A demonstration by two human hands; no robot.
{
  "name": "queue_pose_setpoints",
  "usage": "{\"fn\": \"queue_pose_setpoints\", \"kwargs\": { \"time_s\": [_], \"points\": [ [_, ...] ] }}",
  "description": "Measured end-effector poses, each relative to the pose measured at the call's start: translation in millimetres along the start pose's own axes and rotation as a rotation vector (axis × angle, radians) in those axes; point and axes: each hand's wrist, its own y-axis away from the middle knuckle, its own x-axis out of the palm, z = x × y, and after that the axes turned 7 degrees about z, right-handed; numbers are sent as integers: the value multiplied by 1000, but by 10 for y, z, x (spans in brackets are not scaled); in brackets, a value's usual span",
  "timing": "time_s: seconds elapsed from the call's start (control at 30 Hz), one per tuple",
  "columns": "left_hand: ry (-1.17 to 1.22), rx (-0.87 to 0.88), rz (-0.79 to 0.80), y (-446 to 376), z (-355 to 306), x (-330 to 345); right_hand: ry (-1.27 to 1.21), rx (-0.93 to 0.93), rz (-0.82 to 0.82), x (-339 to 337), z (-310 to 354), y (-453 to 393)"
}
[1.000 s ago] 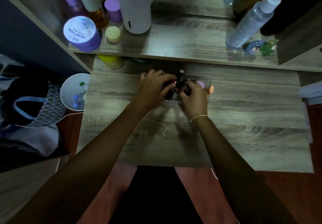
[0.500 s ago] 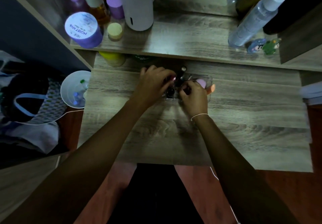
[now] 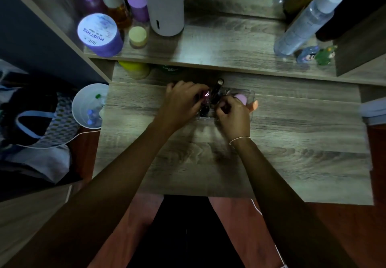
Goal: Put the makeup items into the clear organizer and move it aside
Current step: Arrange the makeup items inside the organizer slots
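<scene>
The clear organizer sits on the counter near its back edge, just in front of the raised shelf. Several makeup items already stand or lie in it: a dark tube with a pale cap rises from its left part, a lilac sponge lies toward its right, and a peach-coloured sponge shows at its right end.

The left hand is at the organizer's left end, its fingers curled around a small pink-capped item that it seems to be setting in. The right hand is over the organizer's near side with fingers bent, but the dim light does not show whether they hold anything or only steady the wall.

No loose makeup lies on the counter around the organizer, so the filling looks nearly finished. Still to do, by my judgement: seat this last item, then move the organizer aside, since it stands in the middle of the work area.
</scene>
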Motion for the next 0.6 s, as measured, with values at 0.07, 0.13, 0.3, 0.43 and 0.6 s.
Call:
{"fn": "queue_pose_setpoints", "kwargs": {
  "time_s": [0.07, 0.13, 0.3, 0.43, 0.6],
  "points": [
    [2, -2, 5, 9, 6, 9, -13, 1, -6, 3, -11, 5],
    [4, -8, 6, 12, 12, 11, -15, -1, -8, 8, -16, 8],
    [4, -8, 10, 16, 24, 3, -13, 18, 14, 24, -26, 15],
    [14, -6, 15, 17, 31, -4, -18, 19, 14, 39, -25, 34],
    [23, -10, 16, 29, 38, 1, -41, 21, 15, 34, -29, 43]
  ]
}}
